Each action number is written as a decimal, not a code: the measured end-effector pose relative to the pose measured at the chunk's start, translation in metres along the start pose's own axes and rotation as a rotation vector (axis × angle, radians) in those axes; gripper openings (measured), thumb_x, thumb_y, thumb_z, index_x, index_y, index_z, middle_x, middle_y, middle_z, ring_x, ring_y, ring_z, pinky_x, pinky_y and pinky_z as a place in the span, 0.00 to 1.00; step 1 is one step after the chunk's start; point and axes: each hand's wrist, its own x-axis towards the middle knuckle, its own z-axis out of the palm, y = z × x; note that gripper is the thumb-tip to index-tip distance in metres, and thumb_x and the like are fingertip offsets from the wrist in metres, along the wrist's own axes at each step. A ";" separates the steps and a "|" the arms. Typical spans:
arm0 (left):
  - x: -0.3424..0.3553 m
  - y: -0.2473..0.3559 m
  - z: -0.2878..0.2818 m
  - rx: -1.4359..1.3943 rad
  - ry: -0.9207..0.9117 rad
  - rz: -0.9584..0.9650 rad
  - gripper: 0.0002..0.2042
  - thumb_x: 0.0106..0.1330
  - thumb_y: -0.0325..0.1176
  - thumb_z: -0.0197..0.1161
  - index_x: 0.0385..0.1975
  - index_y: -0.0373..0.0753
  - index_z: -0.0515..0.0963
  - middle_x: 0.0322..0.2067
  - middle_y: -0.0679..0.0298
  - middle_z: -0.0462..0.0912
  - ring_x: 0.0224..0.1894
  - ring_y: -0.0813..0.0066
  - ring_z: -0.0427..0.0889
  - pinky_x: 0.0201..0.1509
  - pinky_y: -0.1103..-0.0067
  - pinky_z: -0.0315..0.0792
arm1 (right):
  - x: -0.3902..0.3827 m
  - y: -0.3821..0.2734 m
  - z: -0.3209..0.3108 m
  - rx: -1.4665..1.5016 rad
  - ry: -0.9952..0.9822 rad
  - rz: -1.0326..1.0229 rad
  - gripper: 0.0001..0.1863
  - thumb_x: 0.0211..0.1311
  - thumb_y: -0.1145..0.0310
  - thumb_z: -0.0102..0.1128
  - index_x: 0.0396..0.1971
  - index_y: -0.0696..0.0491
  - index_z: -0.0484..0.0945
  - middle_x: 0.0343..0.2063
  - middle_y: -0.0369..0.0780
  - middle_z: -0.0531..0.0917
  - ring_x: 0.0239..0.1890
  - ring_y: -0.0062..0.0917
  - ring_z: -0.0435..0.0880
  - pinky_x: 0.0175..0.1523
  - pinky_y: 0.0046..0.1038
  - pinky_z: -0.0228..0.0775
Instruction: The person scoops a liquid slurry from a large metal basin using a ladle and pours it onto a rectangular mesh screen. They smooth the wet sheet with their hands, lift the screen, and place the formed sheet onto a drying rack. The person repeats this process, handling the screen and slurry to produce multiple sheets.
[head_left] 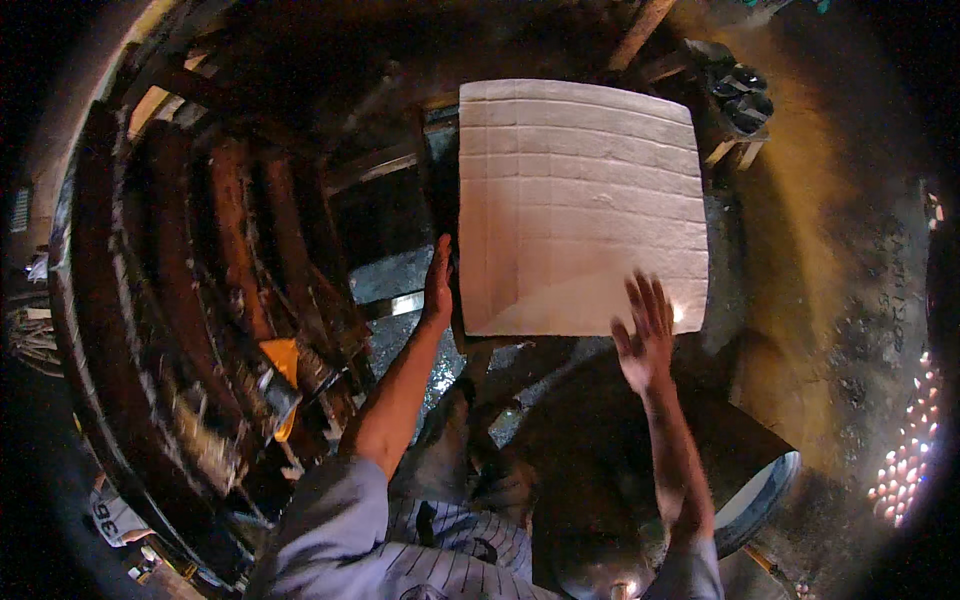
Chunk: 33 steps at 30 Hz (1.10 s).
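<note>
A large pale, nearly square slab or sheet (585, 190) lies on a dark support in front of me. Creases run across its top in rows, and a lengthwise line marks its left part. My left hand (438, 285) is upright along its left edge, fingers stretched out together; whether it touches the edge I cannot tell. Over the near right part of the slab, my right hand (645, 335) is spread with its fingers apart, slightly blurred. Neither hand holds anything.
Long dark wooden beams (235, 230) fill the left side, with a yellow-orange object (283, 362) among them. A large rounded vessel with a pale rim (770, 495) stands at the lower right. Dark round objects (745, 100) sit on a wooden stand at the far right.
</note>
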 end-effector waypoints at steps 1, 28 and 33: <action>0.010 0.002 0.004 -0.028 -0.020 -0.011 0.31 0.69 0.54 0.40 0.67 0.42 0.54 0.68 0.63 0.53 0.70 0.69 0.50 0.70 0.68 0.43 | 0.051 -0.006 0.013 -0.037 -0.051 -0.027 0.31 0.61 0.56 0.54 0.65 0.41 0.60 0.68 0.37 0.55 0.70 0.39 0.49 0.68 0.53 0.40; -0.032 -0.009 0.025 -0.351 0.105 -0.457 0.28 0.70 0.55 0.36 0.63 0.43 0.61 0.62 0.64 0.65 0.64 0.65 0.61 0.68 0.70 0.50 | 0.091 -0.071 0.178 -0.116 -0.051 -0.514 0.32 0.54 0.48 0.56 0.61 0.38 0.66 0.67 0.37 0.58 0.69 0.40 0.51 0.65 0.63 0.37; -0.040 0.003 0.011 -0.477 -0.196 -0.452 0.35 0.69 0.60 0.31 0.69 0.41 0.46 0.70 0.60 0.46 0.71 0.64 0.46 0.71 0.68 0.37 | 0.070 -0.082 0.191 -0.106 0.103 -0.524 0.31 0.57 0.49 0.54 0.62 0.39 0.64 0.66 0.37 0.59 0.69 0.39 0.51 0.65 0.62 0.41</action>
